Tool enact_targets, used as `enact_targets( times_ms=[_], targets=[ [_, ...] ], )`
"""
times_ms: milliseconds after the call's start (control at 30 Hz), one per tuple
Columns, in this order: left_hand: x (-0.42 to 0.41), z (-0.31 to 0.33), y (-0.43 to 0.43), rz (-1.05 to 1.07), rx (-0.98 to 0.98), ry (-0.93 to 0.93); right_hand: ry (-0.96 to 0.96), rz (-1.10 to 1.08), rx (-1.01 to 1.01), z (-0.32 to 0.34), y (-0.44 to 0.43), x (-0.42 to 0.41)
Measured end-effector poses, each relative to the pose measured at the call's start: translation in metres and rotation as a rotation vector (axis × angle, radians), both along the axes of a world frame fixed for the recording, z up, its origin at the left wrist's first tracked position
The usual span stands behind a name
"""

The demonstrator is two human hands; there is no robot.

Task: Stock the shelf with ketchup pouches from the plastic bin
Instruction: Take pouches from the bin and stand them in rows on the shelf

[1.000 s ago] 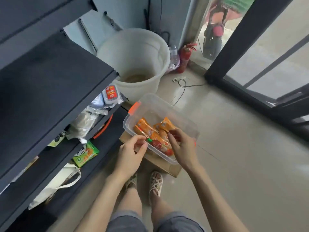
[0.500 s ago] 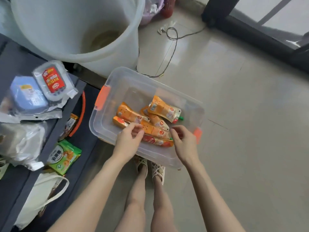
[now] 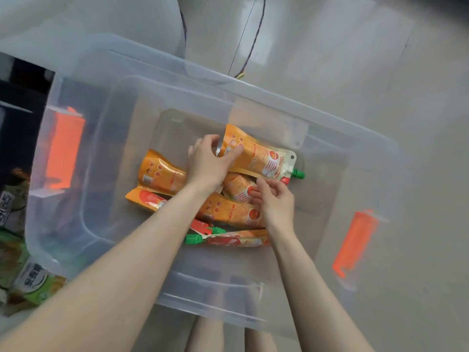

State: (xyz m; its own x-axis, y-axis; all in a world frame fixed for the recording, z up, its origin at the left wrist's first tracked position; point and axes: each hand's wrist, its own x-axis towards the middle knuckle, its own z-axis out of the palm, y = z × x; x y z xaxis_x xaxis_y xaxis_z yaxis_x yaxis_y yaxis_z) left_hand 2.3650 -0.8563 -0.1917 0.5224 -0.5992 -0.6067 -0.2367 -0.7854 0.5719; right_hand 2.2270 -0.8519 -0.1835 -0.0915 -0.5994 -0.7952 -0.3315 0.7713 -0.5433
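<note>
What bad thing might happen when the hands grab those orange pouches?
The left hand grips only the end of the top pouch, so it might slip and fall back into the plastic bin. The right hand digs into the overlapping pouches, and a green cap could snag on a neighbour.

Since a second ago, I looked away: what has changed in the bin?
The left hand reached farther in and took hold of the top pouch. The right hand slid onto the pouch below. The view dropped closer. The bin and the other pouches stayed put.
</note>
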Motion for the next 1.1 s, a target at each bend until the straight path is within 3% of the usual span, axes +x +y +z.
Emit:
enact_targets(
  times_ms=[267, 533, 700, 967, 1100],
  targets=[
    [0.019, 0.009, 0.005, 0.026, -0.022, 0.169, -0.303, -0.533, 0.211, -0.003, -0.006, 0.026],
    [0.041, 0.017, 0.029, -0.069, 0.118, 0.327, -0.314, -0.625, 0.235, 0.008, -0.006, 0.030],
    [0.043, 0.011, 0.022, -0.206, 0.199, 0.248, -0.077, -0.460, 0.080, 0.009, -0.002, 0.000],
    [0.041, 0.011, 0.016, -0.417, 0.221, -0.077, -0.069, -0.346, 0.088, 0.018, 0.009, -0.016],
    [0.047, 0.041, 0.024, -0.271, -0.031, 0.039, -0.152, -0.326, 0.086, 0.041, 0.009, -0.017]
  ],
)
